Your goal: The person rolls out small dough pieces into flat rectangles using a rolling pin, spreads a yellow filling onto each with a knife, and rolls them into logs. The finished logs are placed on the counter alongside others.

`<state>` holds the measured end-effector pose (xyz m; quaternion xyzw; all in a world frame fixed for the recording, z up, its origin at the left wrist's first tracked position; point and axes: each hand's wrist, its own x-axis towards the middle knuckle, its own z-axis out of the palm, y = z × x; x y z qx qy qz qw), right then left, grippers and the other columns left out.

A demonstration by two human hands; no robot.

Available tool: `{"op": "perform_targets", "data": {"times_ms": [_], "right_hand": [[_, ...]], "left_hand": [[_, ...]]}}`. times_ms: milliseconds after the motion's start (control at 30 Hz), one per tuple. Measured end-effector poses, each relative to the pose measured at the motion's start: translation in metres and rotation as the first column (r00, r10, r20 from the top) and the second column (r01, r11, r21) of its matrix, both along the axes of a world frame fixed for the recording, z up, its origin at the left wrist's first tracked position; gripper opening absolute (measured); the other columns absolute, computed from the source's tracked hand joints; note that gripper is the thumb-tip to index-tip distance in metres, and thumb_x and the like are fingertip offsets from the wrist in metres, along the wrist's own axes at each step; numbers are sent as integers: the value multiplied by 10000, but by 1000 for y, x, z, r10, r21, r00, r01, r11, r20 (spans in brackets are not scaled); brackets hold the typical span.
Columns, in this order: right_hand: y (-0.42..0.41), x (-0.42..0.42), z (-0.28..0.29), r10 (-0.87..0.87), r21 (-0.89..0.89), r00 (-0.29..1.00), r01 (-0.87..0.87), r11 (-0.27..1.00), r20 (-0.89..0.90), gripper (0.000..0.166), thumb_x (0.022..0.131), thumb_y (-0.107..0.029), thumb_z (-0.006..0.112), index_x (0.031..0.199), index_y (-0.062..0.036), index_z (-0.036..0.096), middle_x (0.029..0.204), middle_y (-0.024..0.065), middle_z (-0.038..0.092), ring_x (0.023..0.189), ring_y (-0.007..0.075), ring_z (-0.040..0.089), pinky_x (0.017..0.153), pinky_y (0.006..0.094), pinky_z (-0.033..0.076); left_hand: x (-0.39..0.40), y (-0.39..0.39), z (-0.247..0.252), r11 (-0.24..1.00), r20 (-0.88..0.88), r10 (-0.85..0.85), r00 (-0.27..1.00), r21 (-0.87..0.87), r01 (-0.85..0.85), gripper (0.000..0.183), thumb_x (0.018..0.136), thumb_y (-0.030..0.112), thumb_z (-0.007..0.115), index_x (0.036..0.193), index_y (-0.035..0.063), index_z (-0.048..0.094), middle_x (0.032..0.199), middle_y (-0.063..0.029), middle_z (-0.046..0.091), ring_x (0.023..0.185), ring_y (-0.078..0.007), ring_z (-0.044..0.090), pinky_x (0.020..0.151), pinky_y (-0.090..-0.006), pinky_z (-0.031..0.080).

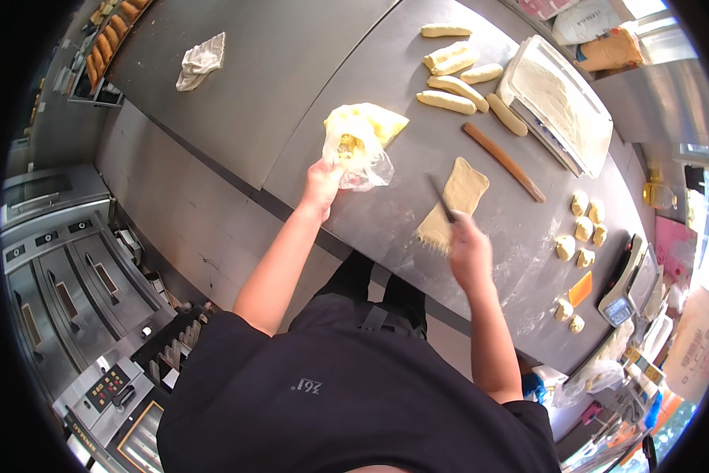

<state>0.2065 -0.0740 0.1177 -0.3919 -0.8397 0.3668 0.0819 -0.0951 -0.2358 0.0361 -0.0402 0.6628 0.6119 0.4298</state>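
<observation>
My left hand [323,188] grips the gathered edge of a clear plastic bag [371,168] with a yellow filling [363,121] in it, over the worktop. In my right hand [468,239] is a thin dark tool [440,196], a knife or spatula by its shape, held by its handle above a flat sheet of dough [468,182]. The near end of the sheet has a ragged, fringed edge. A wooden rolling pin [504,162] lies to the right of the dough. Beyond it are several long dough rolls [447,101].
A flour-filled plastic bin [555,88] stands at the table's far right. Several small dough balls [583,229], an orange scraper [580,289] and a digital scale [626,284] sit to the right. A crumpled cloth [202,61] lies far left. The metal worktop's near edge [384,269] runs before my waist.
</observation>
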Motion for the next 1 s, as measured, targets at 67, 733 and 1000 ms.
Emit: {"op": "perform_targets", "data": {"times_ms": [67, 733, 1000], "right_hand": [[-12, -52, 25, 155, -9, 983, -155, 988, 96, 299, 1098, -99, 656, 1393, -123, 699, 1089, 234, 775, 1013, 495, 751, 851, 551, 597], [36, -193, 93, 369, 142, 558, -671, 728, 744, 138, 945, -58, 727, 956, -76, 864, 988, 152, 858, 962, 332, 851, 847, 421, 673], [29, -177, 31, 406, 40, 698, -527, 849, 590, 228, 943, -57, 652, 1081, -7, 827, 1002, 235, 830, 976, 414, 817, 912, 506, 653]], "left_hand": [[6, 21, 26, 963, -20, 135, 991, 236, -126, 170, 1115, 122, 738, 1258, 35, 712, 999, -16, 765, 855, -134, 747, 773, -317, 624], [22, -6, 17, 985, -287, -136, 948, -144, 98, 337, 1059, 191, 725, 1314, -28, 695, 1072, -149, 756, 979, -257, 757, 854, -416, 627], [5, 26, -23, 996, -228, 80, 970, 61, -68, 508, 1107, 101, 635, 1596, -3, 544, 1519, -212, 674, 1372, -307, 701, 1123, -429, 587]]}}
